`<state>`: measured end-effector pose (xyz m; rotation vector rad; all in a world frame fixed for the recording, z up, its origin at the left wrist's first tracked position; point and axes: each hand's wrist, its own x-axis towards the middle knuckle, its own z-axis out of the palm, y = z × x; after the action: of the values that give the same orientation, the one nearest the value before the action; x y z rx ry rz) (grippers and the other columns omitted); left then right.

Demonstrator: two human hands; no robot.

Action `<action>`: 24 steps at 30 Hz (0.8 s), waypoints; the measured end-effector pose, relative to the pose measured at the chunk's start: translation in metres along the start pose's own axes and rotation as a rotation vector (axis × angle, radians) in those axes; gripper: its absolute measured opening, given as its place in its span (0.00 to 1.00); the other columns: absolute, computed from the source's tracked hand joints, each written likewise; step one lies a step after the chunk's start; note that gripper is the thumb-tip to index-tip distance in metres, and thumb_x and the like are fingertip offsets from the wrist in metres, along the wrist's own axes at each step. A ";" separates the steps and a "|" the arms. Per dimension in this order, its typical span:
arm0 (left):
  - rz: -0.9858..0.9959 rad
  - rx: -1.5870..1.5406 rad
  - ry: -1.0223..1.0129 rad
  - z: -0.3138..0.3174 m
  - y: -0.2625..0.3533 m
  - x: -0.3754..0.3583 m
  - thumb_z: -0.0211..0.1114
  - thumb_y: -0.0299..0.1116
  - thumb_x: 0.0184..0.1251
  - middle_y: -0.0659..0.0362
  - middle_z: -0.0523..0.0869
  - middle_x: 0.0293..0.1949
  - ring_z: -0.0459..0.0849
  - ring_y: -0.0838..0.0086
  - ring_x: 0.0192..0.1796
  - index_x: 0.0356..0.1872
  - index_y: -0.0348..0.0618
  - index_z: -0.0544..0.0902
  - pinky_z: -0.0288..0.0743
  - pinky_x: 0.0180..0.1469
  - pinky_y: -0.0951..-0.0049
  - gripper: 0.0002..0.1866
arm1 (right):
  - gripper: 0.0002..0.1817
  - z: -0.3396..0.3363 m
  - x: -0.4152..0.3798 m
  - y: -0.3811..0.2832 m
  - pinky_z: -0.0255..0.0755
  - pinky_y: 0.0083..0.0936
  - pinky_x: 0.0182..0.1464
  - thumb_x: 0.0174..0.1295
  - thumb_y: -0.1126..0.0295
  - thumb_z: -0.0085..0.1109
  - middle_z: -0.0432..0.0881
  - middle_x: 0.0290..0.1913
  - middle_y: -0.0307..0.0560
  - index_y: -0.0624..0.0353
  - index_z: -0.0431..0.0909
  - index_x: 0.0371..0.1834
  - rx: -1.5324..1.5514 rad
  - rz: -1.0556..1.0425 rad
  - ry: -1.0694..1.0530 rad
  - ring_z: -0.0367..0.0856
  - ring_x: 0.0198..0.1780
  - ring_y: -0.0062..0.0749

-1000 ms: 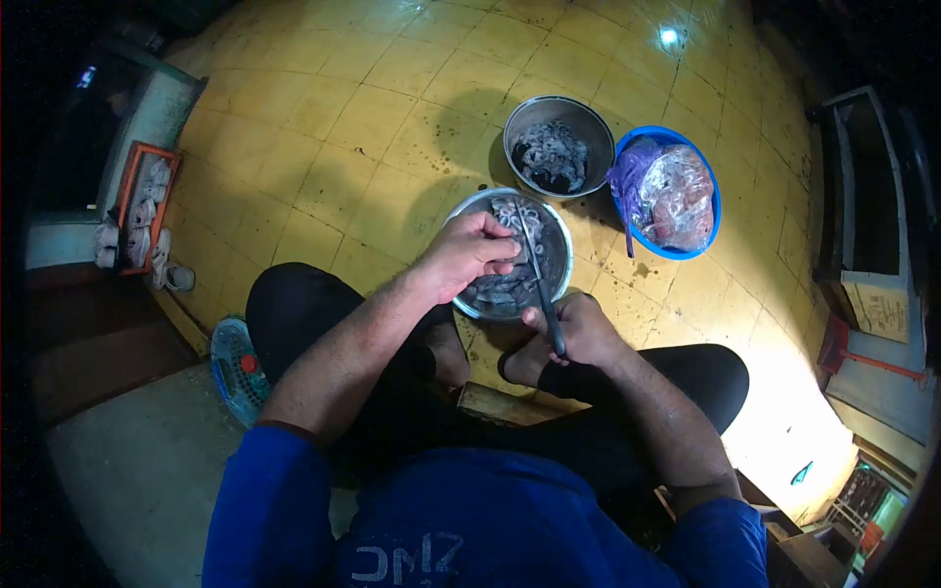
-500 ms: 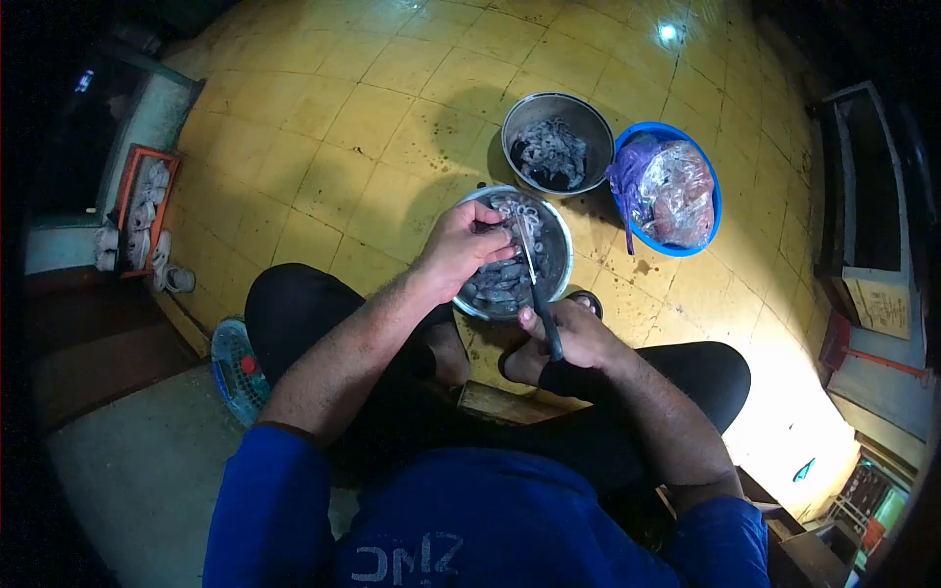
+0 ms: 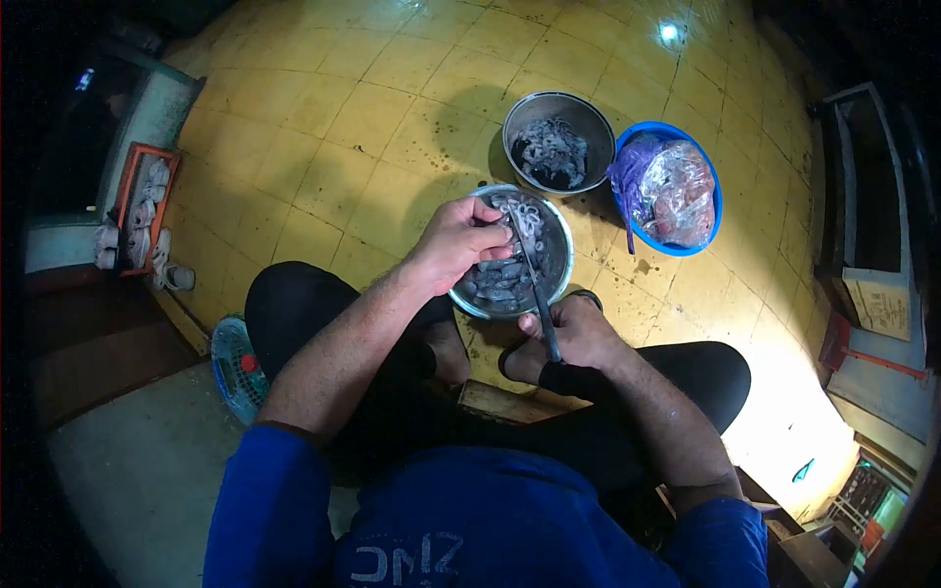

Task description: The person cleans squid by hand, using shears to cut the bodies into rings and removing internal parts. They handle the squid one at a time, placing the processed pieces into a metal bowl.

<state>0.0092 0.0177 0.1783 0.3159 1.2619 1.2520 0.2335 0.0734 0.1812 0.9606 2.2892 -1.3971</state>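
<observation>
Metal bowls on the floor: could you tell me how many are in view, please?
2. The near metal bowl sits under the left hand and the knife held by the right hand. The far metal bowl stands beyond it, beside the blue basin. None seems hidden.

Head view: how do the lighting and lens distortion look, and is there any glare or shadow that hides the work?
Head view: strong fisheye bend with black corners; a glare spot on the yellow tiled floor at top and an overexposed patch at lower right; the left hand shades part of the near metal bowl; the knife in the right hand stays readable.
</observation>
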 end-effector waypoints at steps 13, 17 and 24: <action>-0.275 0.184 -0.152 0.005 -0.006 -0.007 0.65 0.20 0.60 0.53 0.82 0.39 0.86 0.69 0.40 0.42 0.34 0.75 0.84 0.39 0.76 0.11 | 0.40 -0.004 0.000 0.000 0.72 0.33 0.30 0.58 0.31 0.51 0.77 0.16 0.45 0.65 0.78 0.20 0.016 0.015 -0.024 0.78 0.23 0.31; -0.208 0.034 -0.080 0.007 -0.010 -0.003 0.61 0.22 0.65 0.52 0.80 0.49 0.84 0.69 0.47 0.46 0.31 0.76 0.82 0.51 0.73 0.11 | 0.42 0.001 0.003 0.006 0.73 0.30 0.31 0.59 0.29 0.46 0.77 0.18 0.46 0.66 0.79 0.24 0.073 0.016 0.030 0.79 0.25 0.29; 0.033 -0.070 -0.036 0.006 -0.004 -0.001 0.59 0.22 0.67 0.53 0.80 0.48 0.83 0.69 0.48 0.53 0.34 0.74 0.82 0.52 0.73 0.14 | 0.44 -0.005 0.004 0.004 0.73 0.29 0.32 0.60 0.27 0.40 0.79 0.22 0.48 0.66 0.78 0.26 0.205 0.073 -0.063 0.81 0.27 0.33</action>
<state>0.0167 0.0177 0.1778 0.3091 1.1842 1.3102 0.2342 0.0808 0.1789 1.0325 2.0748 -1.6306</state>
